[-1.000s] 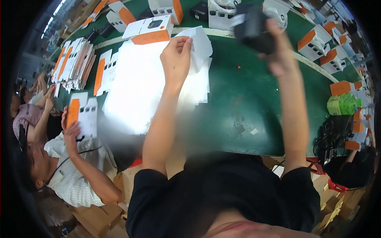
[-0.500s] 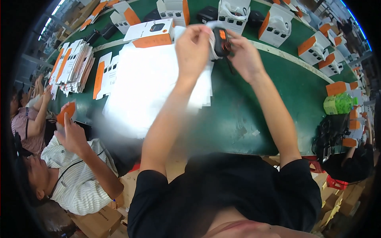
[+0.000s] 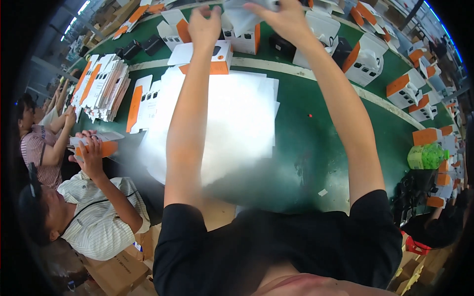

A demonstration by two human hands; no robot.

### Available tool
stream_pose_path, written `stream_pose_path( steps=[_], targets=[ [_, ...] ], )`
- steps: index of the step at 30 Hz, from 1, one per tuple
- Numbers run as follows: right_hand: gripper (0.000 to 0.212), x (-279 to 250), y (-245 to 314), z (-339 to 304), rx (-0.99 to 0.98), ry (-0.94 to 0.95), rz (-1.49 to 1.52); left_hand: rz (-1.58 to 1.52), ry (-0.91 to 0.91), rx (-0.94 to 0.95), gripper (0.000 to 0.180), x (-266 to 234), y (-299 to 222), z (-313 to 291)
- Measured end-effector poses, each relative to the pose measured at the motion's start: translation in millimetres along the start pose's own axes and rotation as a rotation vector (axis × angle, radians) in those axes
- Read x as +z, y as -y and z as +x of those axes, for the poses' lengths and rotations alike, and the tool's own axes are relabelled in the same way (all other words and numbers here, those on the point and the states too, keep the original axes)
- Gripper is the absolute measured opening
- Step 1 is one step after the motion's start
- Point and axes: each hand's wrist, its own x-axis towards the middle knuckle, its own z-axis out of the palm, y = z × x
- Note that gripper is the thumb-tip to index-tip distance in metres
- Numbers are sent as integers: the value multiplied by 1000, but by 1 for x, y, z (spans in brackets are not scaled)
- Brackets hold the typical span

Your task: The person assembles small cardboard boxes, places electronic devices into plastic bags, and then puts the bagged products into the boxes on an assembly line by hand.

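At the far side of the green table (image 3: 316, 148), my right hand (image 3: 286, 22) grips a whitish translucent plastic bag (image 3: 241, 18), its thumb pressed on it. The top edge of the picture cuts off part of the bag, so its contents cannot be made out. Just below it stands an upright white and orange carton (image 3: 246, 43). To the left, my left hand (image 3: 205, 27) is raised with thumb and fingers apart, holding nothing that shows. A closed white and orange box (image 3: 219, 58) lies beneath that hand, partly behind my left forearm. White sheets (image 3: 237, 113) spread between my arms.
Flattened cartons (image 3: 106, 89) are piled at the left. Open cartons (image 3: 365, 61) and black cases (image 3: 282, 45) line the far side. A green bag (image 3: 427, 157) and black cables (image 3: 414, 192) sit at the right. On the left, a co-worker (image 3: 98, 212) handles an orange-sided carton (image 3: 101, 147).
Both hands have moved farther away. The small black and orange device between them is no longer visible. My left hand has parted from the right. The co-worker's orange piece now shows as a carton.
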Motion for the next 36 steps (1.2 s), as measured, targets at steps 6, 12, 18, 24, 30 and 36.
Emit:
stream_pose_path(
  steps=[6, 12, 18, 24, 30, 36],
  targets=[
    [45, -9, -85, 27, -284, 350, -850, -36, 258, -152, 34, 37, 17, -8],
    [34, 7, -80, -2, -243, 727, -1296, -21, 246, -104, 38, 20, 13, -26],
    [19, -218, -51, 91, -483, 140, -1428, -151, 263, -128, 30, -30, -52, -61],
    [43, -267, -106, 93, 196, 1150, -1549, 402, 750, -174, 35, -58, -65, -167],
    [52, -274, -97, 71, 317, 1025, -1430, 342, 665, 4, 25, -56, -55, -183],
    [60, -277, -89, 53, 495, 821, -1400, 348, 675, 71, 14, -57, -54, -185]
  ],
)
